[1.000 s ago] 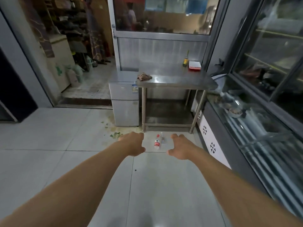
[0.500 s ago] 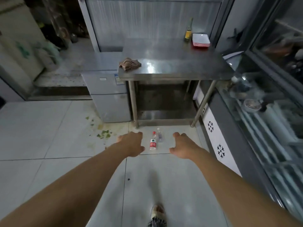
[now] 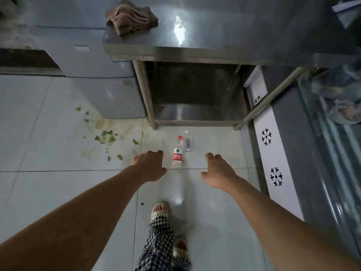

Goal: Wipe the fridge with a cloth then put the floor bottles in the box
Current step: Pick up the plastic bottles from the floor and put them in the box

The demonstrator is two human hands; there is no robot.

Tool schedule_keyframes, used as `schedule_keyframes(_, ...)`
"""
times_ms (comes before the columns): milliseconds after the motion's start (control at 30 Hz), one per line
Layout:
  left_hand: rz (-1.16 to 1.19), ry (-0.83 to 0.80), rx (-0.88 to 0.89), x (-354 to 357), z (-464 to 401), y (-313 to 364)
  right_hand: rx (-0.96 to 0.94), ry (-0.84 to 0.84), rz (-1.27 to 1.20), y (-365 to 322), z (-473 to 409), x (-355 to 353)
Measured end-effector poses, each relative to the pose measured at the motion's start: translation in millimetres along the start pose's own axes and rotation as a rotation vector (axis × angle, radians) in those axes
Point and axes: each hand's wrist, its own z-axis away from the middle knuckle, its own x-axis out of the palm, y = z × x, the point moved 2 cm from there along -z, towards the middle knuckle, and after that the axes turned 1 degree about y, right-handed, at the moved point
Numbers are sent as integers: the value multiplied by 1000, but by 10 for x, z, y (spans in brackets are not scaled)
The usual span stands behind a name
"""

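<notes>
Two plastic bottles lie on the tiled floor (image 3: 58,192) just in front of the steel table (image 3: 224,36), side by side and touching or nearly so. One is a red-capped water bottle (image 3: 177,153) with a red and white label; the other is a clear bottle (image 3: 188,141) with a white cap, a little nearer the table. Both point their caps toward the table.

Two bare hands reach out on either side of the bottles. The left hand (image 3: 151,166) hangs just left of the red-capped bottle, fingers curled downward, holding nothing. The right hand (image 3: 219,173) is to the right of both bottles, further off than the left hand, fingers loosely spread and empty. Neither hand touches a bottle.

One crumpled brown cloth (image 3: 130,17) sits on the table's front left corner. One small grey fridge (image 3: 101,81) stands against the table's left side, its top lower than the tabletop. Left of the table's front left leg, many green leaf scraps (image 3: 106,135) are scattered over a yellowish stain on the tiles.

Below the hands, two sandalled feet (image 3: 160,210) and a checked trouser leg (image 3: 160,241) show. No box is visible.
</notes>
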Motion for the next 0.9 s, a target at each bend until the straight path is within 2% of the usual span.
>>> schedule_keyframes(100, -9, -54, 8, 202, -594, -78, 25, -21, -4, 50, -506, 169)
schedule_keyframes(233, 16, -46, -3, 594, -1411, -116, 43, -24, -35, 163, -1256, 472)
schedule_keyframes(667, 206, 11, -193, 2870, -3923, -227, 26, 150, -76, 860, -4010, 2264)
schedule_keyframes(900, 304, 96, -289, 3685, -4744, -148, 50, 238, -84, 1134, -5089, 2797)
